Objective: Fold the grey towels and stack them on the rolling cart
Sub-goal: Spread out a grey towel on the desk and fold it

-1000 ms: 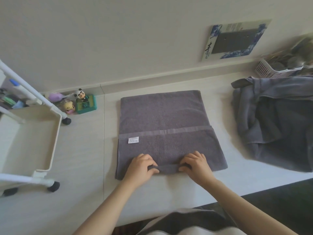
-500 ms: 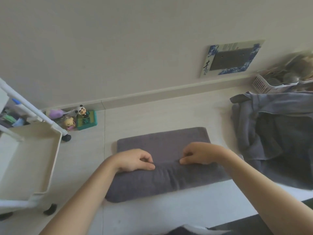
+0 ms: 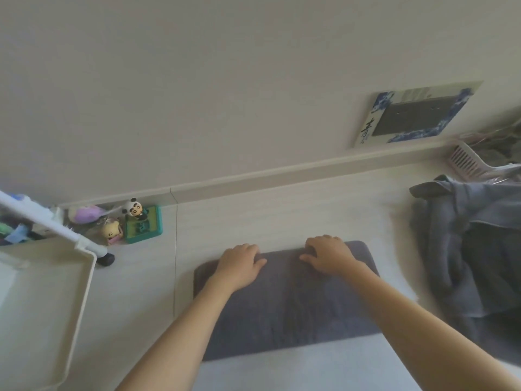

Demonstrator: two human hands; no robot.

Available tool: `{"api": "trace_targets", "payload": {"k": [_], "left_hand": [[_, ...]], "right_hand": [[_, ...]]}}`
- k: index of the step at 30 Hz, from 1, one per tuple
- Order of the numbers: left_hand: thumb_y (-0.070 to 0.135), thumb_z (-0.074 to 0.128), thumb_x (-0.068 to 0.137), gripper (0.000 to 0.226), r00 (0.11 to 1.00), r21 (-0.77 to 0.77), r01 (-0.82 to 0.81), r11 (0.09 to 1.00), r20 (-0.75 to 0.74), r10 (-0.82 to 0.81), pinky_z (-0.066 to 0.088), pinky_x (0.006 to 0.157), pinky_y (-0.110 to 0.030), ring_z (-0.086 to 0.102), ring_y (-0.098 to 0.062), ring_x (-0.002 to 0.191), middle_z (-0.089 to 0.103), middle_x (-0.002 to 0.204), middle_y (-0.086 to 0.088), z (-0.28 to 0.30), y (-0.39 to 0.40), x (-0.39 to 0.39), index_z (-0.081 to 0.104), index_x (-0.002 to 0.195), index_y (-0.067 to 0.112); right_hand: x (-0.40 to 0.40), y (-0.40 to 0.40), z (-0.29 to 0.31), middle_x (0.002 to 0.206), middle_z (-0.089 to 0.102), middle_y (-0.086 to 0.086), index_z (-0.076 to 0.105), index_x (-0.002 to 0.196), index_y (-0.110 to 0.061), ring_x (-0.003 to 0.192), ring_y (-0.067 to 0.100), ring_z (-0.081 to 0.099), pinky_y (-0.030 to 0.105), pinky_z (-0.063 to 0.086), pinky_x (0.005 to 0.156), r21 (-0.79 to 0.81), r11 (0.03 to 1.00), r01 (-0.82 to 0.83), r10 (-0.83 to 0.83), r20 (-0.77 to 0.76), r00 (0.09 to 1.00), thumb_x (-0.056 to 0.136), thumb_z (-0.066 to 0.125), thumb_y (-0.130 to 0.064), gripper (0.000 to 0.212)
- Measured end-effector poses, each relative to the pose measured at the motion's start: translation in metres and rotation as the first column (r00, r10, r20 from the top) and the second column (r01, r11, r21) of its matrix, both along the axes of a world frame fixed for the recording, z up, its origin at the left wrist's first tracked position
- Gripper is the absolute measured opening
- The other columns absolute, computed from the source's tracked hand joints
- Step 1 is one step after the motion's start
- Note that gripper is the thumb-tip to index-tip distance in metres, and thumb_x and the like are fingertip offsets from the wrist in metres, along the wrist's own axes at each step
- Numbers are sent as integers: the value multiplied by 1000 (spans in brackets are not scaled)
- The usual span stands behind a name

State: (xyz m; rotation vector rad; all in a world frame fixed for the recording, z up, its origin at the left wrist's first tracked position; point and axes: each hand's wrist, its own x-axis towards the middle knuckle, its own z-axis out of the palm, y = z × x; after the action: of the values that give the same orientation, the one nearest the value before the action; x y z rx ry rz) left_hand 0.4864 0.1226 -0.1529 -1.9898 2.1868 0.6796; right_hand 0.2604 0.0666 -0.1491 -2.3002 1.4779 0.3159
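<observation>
You are in the middle of a fold on one grey towel (image 3: pixel 287 303), which lies flat as a doubled rectangle in the middle of the pale floor (image 3: pixel 282 215), its near long edge toward you and its far long edge toward the skirting. Your left hand (image 3: pixel 239 266) and right hand (image 3: pixel 329 258) both rest on the far edge, fingers bent over it. Whether they pinch the cloth or only press it down cannot be told, since the fingertips are hidden behind the knuckles.

Judging by the thick, even shape, this fold looks laid, and what it calls for next is a flattening pass along the far edge, then either one more fold across the short way or a lift.

The rolling cart (image 3: pixel 84 280) stands at the left edge of the floor, its white tray showing nothing in the part visible. The heap of unfolded grey towels (image 3: pixel 473 263) lies at the right, well apart from the cart. You need both hands under the bundle to carry it left without letting it spring open.
</observation>
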Motion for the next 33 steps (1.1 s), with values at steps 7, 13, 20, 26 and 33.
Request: {"api": "trace_targets", "payload": {"k": [7,13,20,26,33], "left_hand": [[38,42,93,32,991,-340,-63,938,93,100,43,84,-41,58,-31,98,61,103,-8,-19,14,-22,60,110,16],[51,38,87,63,999,-290,2,957,51,13,13,111,-56,31,-28,140,35,152,-6,-40,57,-36,43,142,23],[68,10,88,71,944,-121,-294,948,122,308,18,107,-65,15,-30,145,22,157,-1,-46,62,13,24,149,34],[45,44,92,61,873,-186,-481,856,-192,449,19,114,-46,12,-29,145,13,159,-10,-27,70,19,33,147,21],[33,71,81,56,440,141,-857,495,-297,847,48,85,-41,58,-39,107,60,116,-24,-1,91,21,49,119,-2]], "right_hand": [[7,28,-11,108,60,5,58,110,-15,103,29,53,38,27,94,-351,931,97,-136,-87,987,94,31,-35,37],[11,77,-39,147,40,2,41,141,-29,138,26,33,45,14,112,-309,950,41,-7,112,994,95,24,-53,54],[-31,64,-42,158,11,2,16,147,-40,145,32,1,56,-2,113,-247,893,375,-386,5,923,84,9,-69,70],[-15,76,-28,159,0,2,9,150,-28,143,13,-15,39,-14,115,-174,899,402,-372,184,910,87,2,-58,70],[66,144,7,148,27,-21,29,145,-30,135,-7,23,8,16,106,522,736,431,-650,722,237,101,37,-25,45]]}}
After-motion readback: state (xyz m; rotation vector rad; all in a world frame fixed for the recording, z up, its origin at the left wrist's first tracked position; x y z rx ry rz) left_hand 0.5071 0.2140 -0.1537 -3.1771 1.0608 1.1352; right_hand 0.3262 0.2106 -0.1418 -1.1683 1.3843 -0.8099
